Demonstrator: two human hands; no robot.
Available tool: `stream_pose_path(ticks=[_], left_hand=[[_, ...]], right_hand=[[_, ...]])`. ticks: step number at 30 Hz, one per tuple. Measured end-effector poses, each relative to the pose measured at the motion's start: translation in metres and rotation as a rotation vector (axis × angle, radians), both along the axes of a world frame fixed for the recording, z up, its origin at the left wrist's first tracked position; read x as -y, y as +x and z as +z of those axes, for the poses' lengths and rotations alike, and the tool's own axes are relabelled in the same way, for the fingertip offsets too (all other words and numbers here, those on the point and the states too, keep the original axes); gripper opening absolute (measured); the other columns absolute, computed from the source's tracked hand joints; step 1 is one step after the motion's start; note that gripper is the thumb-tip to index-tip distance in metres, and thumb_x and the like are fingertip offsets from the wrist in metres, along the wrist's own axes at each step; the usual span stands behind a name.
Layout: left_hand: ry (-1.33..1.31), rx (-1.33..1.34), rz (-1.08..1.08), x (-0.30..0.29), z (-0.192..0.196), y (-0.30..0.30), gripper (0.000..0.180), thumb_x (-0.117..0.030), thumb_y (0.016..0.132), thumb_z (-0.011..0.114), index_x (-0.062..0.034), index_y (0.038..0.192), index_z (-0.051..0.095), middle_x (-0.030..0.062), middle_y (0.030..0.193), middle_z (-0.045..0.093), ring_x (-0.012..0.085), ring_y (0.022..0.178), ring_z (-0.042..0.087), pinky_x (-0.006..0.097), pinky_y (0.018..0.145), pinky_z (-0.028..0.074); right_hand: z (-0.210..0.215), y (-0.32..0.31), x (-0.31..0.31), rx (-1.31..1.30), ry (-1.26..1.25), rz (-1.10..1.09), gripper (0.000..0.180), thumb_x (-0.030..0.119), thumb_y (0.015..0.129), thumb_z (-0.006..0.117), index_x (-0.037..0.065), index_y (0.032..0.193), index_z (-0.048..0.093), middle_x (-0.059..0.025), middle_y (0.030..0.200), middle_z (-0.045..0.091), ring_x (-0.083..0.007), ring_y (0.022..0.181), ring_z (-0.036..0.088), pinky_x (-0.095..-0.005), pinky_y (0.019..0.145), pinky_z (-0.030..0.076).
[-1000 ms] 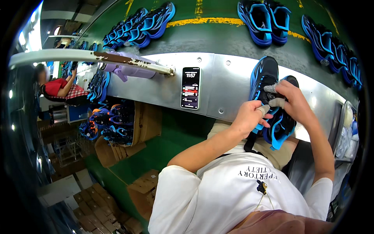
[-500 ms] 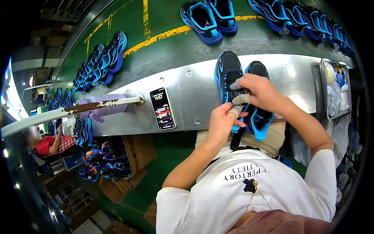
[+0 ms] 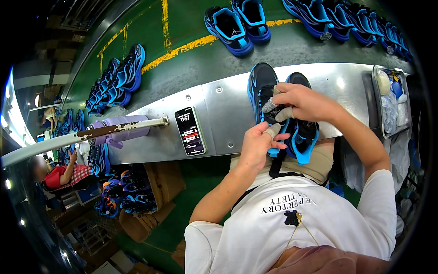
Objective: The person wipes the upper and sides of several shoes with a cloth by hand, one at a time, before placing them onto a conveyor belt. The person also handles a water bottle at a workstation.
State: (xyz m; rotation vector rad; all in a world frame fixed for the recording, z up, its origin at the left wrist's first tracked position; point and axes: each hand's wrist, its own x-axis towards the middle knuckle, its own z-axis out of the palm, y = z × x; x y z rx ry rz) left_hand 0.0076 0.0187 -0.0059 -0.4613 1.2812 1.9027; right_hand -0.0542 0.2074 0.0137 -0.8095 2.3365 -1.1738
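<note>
Shoe pair on metal bench (image 3: 337, 77), toes away from the wearer, long axes roughly parallel: left shoe (image 3: 264, 84) lies directly under the fingertips, right shoe (image 3: 306, 134) just beside. Right hand (image 3: 303, 104) reaches over the left shoe's lacing, left hand (image 3: 256, 144) nearer its heel; fingers curled, can't tell if gripping lace. Count: two shoes here, one phone (image 3: 190, 131), one lilac bottle (image 3: 130, 134), one tray (image 3: 378, 98).

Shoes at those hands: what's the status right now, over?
Left hand near the back of the left shoe, right hand at its laces; grips unclear. Right shoe alongside, partly hidden by the right hand. Phone apart, to the left.
</note>
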Motion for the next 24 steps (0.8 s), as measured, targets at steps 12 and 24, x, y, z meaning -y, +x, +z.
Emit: stream_pose_path(ticks=[12, 24], left_hand=[[0.024, 0.050, 0.013, 0.001, 0.003, 0.000, 0.025, -0.007, 0.095, 0.048, 0.0053, 0.116, 0.056, 0.0096, 0.106, 0.061, 0.0231, 0.095, 0.065, 0.027, 0.070, 0.056], [0.068, 0.075, 0.059, 0.000, 0.002, -0.001, 0.026, -0.009, 0.095, 0.049, 0.0079, 0.114, 0.056, 0.0121, 0.108, 0.060, 0.0257, 0.095, 0.066, 0.028, 0.062, 0.057]], right_hand=[[0.000, 0.010, 0.008, -0.049, 0.020, -0.116, 0.026, 0.015, 0.074, 0.071, 0.003, 0.095, 0.061, -0.0150, 0.086, 0.053, -0.0337, 0.082, 0.055, -0.0401, 0.070, 0.044], [0.008, -0.017, 0.003, 0.123, -0.036, -0.044, 0.033, 0.023, 0.079, 0.072, 0.004, 0.105, 0.065, -0.0123, 0.092, 0.060, -0.0226, 0.083, 0.059, -0.0323, 0.073, 0.047]])
